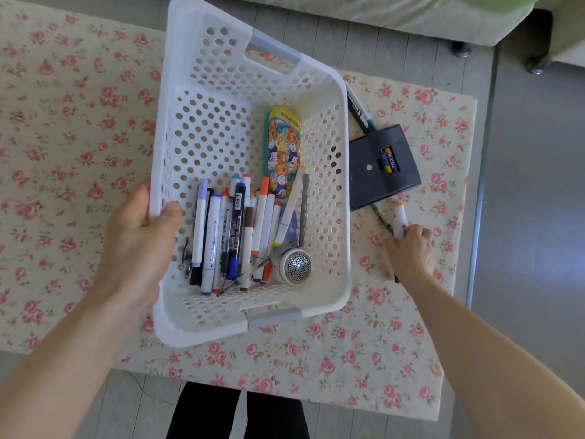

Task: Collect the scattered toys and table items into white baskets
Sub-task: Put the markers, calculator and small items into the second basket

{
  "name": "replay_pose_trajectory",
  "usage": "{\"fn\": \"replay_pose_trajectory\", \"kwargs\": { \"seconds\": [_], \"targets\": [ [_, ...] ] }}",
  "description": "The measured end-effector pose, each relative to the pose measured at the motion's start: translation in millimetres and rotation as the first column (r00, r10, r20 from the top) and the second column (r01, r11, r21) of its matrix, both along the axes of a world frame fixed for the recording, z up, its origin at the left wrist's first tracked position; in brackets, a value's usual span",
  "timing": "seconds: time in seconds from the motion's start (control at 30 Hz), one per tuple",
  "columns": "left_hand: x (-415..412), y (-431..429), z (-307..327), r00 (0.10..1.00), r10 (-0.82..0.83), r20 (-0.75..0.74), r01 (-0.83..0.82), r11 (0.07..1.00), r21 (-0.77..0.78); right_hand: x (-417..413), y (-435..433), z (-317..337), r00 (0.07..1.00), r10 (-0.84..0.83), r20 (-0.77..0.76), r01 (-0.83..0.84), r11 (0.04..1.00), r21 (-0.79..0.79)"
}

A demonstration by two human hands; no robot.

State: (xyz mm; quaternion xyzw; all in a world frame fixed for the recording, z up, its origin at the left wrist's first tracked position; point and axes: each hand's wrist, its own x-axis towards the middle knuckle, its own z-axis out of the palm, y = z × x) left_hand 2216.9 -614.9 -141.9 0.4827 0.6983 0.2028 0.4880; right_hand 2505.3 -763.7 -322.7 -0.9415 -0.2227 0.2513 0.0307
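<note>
Gripping the white basket point(177, 324) at its 9 o'clock rim, the left hand point(139, 236) is curling its thumb inside the wall. A heap of markers point(234, 236), a cartoon pencil case point(281, 153) and a round fabric shaver point(294, 266) are lying inside. At the basket's 4 o'clock, the right hand point(411, 248) is closing its fingers round a white marker with an orange cap point(399, 217) on the table point(348, 359), with a thin dark pen point(381, 218) lying just beside it. A dark battery box point(367, 185) is sitting just beside the basket at 3 o'clock, between that marker and two pens point(359, 110) at 1 o'clock. The table's edge is running near the box at 3 o'clock, and bare floral cloth is lying open at 6 o'clock. The battery label is seemingly reading PKCELL, the pencil case KOCOTREE.
</note>
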Motion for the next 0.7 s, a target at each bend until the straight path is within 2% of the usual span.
{"fn": "replay_pose_trajectory", "kwargs": {
  "seconds": [0.1,0.37,0.47,0.57,0.7],
  "targets": [
    [0.0,1.5,-3.8,1.0,-0.008,-0.008,0.008,1.0,0.006,1.7,6.4,-4.5,0.997,-0.037,-0.061,0.034,0.998,-0.048],
    [-2.0,3.3,-8.9,0.999,-0.044,-0.007,0.044,0.999,0.029,-16.5,13.1,-8.6,0.957,-0.165,-0.24,0.163,0.986,-0.027],
    [-3.7,4.2,-11.4,0.998,-0.065,-0.022,0.066,0.997,0.034,-22.1,14.3,-2.6,0.942,-0.141,-0.304,0.171,0.982,0.076],
    [-5.5,5.6,-13.1,0.998,-0.061,-0.024,0.062,0.997,0.036,-31.5,19.3,14.9,0.929,-0.196,-0.313,0.262,0.947,0.185],
    [-9.2,6.6,-13.7,0.996,-0.084,-0.022,0.084,0.996,0.039,-52.6,33.1,54.2,0.961,-0.205,-0.186,0.264,0.884,0.387]
  ]
}}
